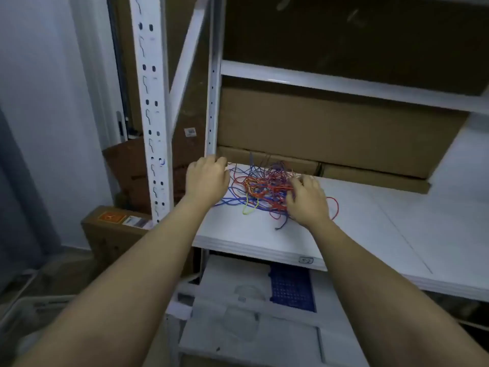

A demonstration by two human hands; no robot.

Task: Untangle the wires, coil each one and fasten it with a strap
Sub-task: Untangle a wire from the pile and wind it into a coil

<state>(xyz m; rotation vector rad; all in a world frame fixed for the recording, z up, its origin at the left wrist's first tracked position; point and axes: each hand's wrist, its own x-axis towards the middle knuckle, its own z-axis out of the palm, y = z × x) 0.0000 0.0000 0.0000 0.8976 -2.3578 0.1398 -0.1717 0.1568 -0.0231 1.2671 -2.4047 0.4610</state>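
A tangled heap of thin wires (264,188), red, blue and orange with one yellow-green loop, lies on the white shelf board (370,229). My left hand (207,178) reaches to the heap's left edge near the shelf's upright post, its fingers curled forward over the blue strands; what they grasp is hidden. On the heap's right side rests my right hand (307,200), with its fingers spread down into the red wires. A red loop trails out to the right of that hand. No strap is in sight.
Brown cardboard boxes (330,128) fill the back of the shelf right behind the wires. White slotted uprights (150,102) stand at the left. A carton (113,229) sits on the floor at the left, and below the board lie white packaging and a blue grid panel (291,287).
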